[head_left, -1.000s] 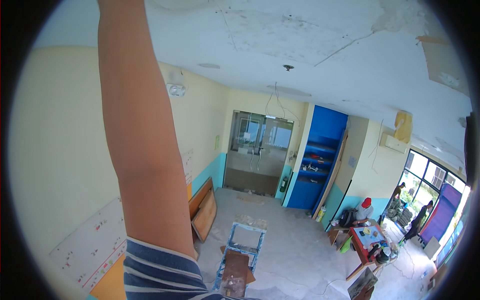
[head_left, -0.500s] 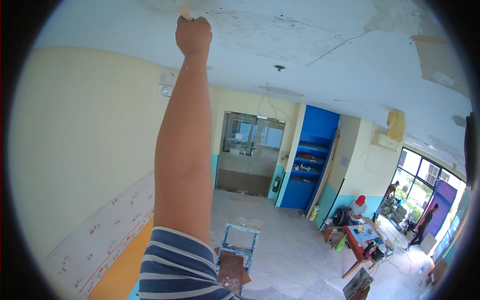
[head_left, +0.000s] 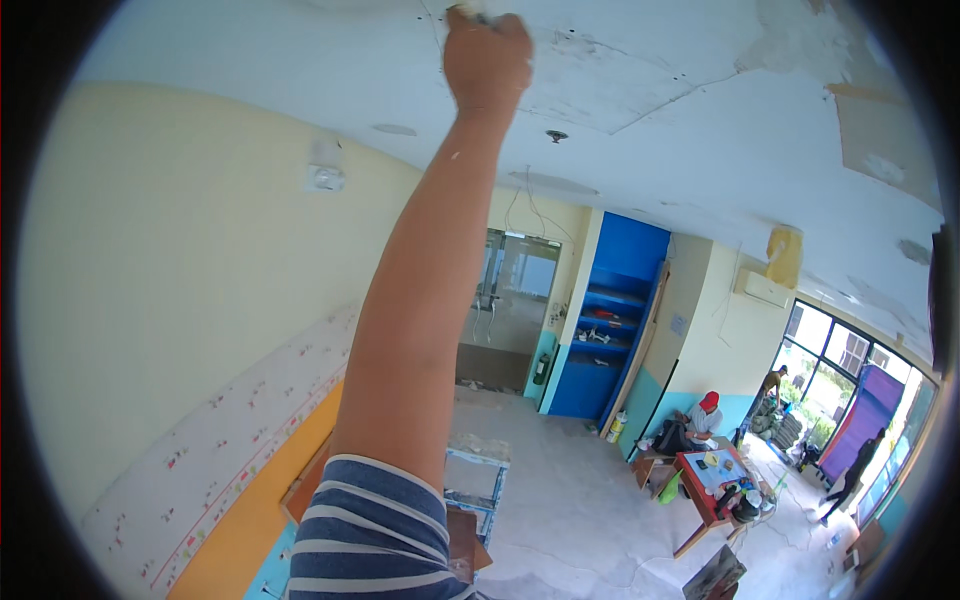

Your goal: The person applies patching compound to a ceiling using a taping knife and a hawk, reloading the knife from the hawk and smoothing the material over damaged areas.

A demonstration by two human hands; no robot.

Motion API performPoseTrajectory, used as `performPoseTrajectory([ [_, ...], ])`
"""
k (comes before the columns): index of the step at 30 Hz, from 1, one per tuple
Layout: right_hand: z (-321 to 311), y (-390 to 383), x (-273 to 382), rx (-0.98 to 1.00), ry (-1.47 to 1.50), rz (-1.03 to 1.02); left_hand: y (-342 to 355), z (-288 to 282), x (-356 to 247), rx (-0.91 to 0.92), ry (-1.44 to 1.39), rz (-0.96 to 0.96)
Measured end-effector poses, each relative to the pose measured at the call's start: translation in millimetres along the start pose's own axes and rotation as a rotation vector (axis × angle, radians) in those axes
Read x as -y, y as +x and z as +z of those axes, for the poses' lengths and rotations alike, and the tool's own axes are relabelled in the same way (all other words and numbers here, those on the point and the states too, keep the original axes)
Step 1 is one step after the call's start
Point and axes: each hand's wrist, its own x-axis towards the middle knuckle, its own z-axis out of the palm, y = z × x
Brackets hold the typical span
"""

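Blue cloth with pale stripes makes up our sleeve [head_left: 372,530], low and to the left of the blue shelf [head_left: 606,320]. Out of it our bare left arm [head_left: 415,310] reaches steeply upward, nearly straight with a slight bend at the elbow, leaning toward the shelf's side as it rises. Higher than the shelf and to its left, our left hand [head_left: 488,65] is raised against the ceiling [head_left: 640,60], the wrist almost in line with the forearm. Its grip is a closed fist, fingers curled round a small pale and dark thing [head_left: 483,17]. That thing sits above and left of the shelf, and only a bit of it pokes out at the top of the fist; we cannot tell what it is, nor whether it touches the ceiling. To the left of the shelf we see a glass door [head_left: 525,290], partly covered by our forearm, and a fire extinguisher [head_left: 541,368] near the shelf's foot. Below and left of the shelf is a blue ladder [head_left: 497,488], partly behind our sleeve. Below and right of it a red table [head_left: 694,488] holds clutter, with a person [head_left: 698,430] in a red cap seated beside it.
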Motion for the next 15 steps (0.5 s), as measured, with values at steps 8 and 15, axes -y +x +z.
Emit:
performPoseTrajectory([
  [8, -1.6, 2.3, 6.0, 0.088, 0.306, 0.138, 115.6, -29.9, 106.7, 0.240, -0.361, -0.289],
  [15, 2.0, -2.0, 8.1, 0.194, 0.621, 0.300, 158.4, -94.1, 13.9, -0.087, -1.089, -0.498],
])
